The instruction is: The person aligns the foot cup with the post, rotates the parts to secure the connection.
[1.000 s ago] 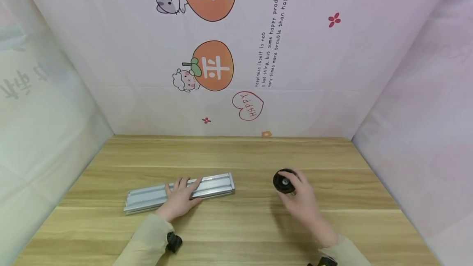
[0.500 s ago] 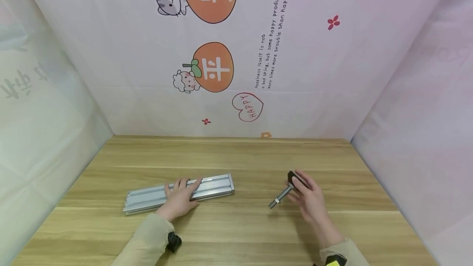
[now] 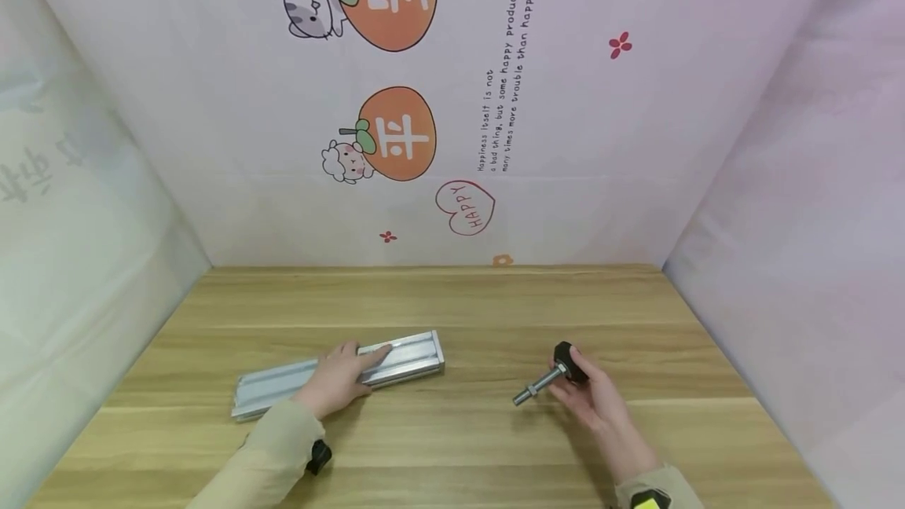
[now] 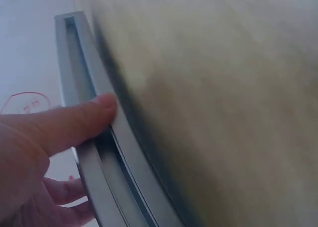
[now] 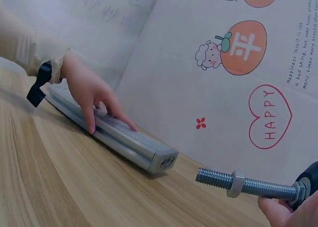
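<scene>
Near the middle of the table lies a silver aluminium profile (image 3: pixel 406 356) with slots along its length. My left hand (image 3: pixel 338 378) grips it across the middle; in the left wrist view the thumb (image 4: pixel 94 110) presses one side and fingers reach round the other. Held above the table, to the right, is a levelling foot (image 3: pixel 571 364) with a black base. My right hand (image 3: pixel 597 395) grips that base. Its threaded rod (image 5: pixel 268 188) points left toward the profile's end, apart from it, and carries a hex nut (image 5: pixel 236 183) partway along. Part of the base is hidden by fingers.
The wood-grain table (image 3: pixel 452 446) is enclosed by a printed cloth (image 3: pixel 566 210) at the back and pale cloth at both sides. A black band (image 5: pixel 42 83) sits on the left wrist.
The levelling foot has turned from its base facing the camera to its rod pointing left. The left hand's fingers have closed further round the profile, which lies nearly where it was.
</scene>
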Motion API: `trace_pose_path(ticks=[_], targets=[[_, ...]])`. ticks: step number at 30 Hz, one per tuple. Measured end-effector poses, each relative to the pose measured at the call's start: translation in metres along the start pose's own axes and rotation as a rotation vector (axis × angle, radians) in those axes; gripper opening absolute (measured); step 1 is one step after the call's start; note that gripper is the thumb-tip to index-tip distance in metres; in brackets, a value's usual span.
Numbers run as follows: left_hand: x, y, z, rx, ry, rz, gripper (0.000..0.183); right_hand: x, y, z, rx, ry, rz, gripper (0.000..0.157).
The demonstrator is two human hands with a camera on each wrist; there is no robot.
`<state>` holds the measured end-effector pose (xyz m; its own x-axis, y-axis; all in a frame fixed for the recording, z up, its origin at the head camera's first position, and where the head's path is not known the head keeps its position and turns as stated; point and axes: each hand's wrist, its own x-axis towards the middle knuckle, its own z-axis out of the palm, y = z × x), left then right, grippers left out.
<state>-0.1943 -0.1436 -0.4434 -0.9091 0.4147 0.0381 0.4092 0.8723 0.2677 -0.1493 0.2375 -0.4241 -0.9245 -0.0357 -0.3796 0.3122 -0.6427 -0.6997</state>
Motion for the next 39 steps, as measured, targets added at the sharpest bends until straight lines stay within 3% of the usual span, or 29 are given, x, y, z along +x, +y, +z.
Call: trace_pose_path(ticks=[7,13,17,21,26,33,35,39], targets=[[0.0,0.011,-0.025,-0.069,0.178,0.11,0.067,0.002,-0.002,0.001,0.034,0.005,0.019,0.025],[-0.007,0.044,-0.048,-0.285,0.37,0.189,0.073,0.003,-0.001,0.002,0.046,-0.005,0.033,0.027],[-0.005,0.067,-0.053,-0.473,0.493,0.327,0.083,0.004,-0.001,0.002,0.045,-0.002,0.032,0.028],[0.004,0.086,-0.047,-0.558,0.572,0.429,0.096,0.005,0.0,0.002,0.037,-0.006,0.029,0.027],[0.015,0.108,-0.027,-0.648,0.614,0.493,0.098,0.005,0.001,0.002,0.049,0.002,0.043,0.025],[0.025,0.138,-0.012,-0.856,0.553,0.561,0.1,0.007,0.002,0.001,0.06,-0.012,0.06,0.031],[0.028,0.144,-0.009,-0.898,0.555,0.562,0.1,0.007,0.003,-0.001,0.062,-0.015,0.066,0.03],[0.028,0.151,-0.003,-1.002,0.533,0.501,0.096,0.007,0.008,-0.003,0.053,-0.009,0.071,0.029]])
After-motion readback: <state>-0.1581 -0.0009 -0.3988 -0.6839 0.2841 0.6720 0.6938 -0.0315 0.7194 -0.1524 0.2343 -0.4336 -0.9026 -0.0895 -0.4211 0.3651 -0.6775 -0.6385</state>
